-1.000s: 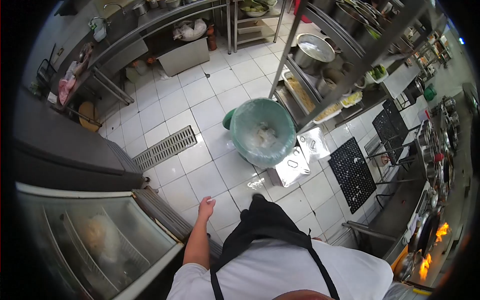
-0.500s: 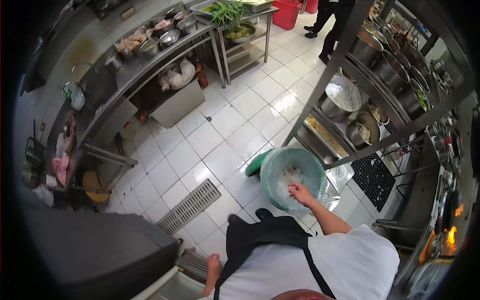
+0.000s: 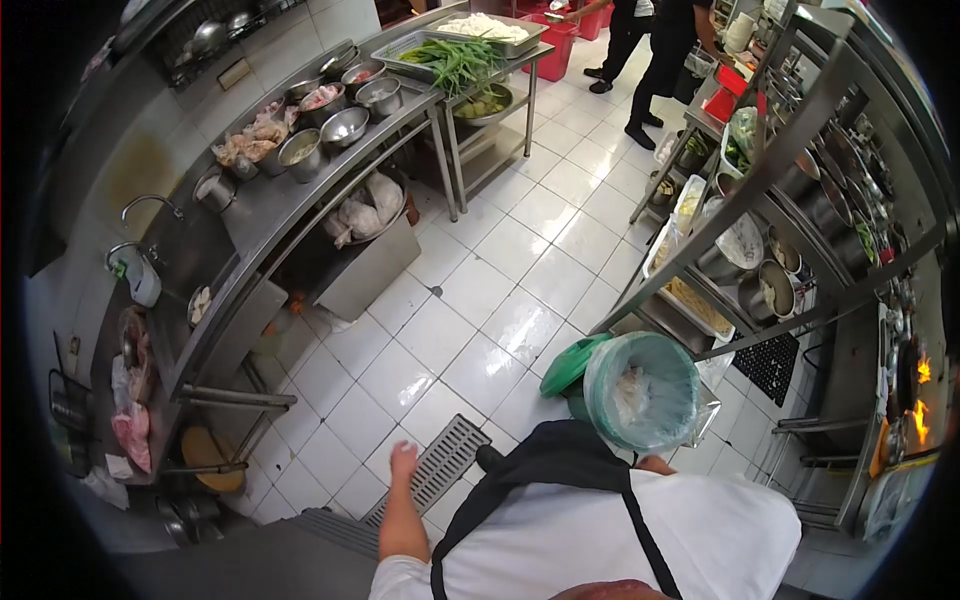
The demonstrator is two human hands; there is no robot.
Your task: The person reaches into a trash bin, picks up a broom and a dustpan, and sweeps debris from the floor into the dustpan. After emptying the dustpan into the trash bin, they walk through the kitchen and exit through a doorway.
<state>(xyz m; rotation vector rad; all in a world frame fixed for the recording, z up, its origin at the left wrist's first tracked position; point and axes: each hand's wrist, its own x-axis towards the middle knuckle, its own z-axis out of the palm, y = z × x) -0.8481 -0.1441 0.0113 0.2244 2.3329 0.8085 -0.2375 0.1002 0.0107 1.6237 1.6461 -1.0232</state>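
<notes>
My left hand (image 3: 403, 458) hangs out ahead of my body, over the floor beside the drain grate (image 3: 440, 465). Its fingers look loosely curled, and I see nothing held in them. Of my right hand (image 3: 655, 465) only a small patch of skin shows, low by my apron and close to the near rim of the bin. Its fingers are hidden. The round bin (image 3: 683, 395) is lined with a clear greenish bag, and pale scraps (image 3: 630, 393) lie inside. Its green lid (image 3: 573, 364) leans at the left side.
A steel counter (image 3: 262, 235) with a sink, metal bowls and raw meat runs along the left. Green stalks (image 3: 455, 62) lie on a far table. At right stand a rack (image 3: 690, 250) of pots and a stove with flames (image 3: 921, 420). Two people in dark trousers (image 3: 665, 75) stand at the back.
My right hand has drawn back from over the bin toward my body. My left hand has swung forward. The view has shifted, so the bin now sits farther right.
</notes>
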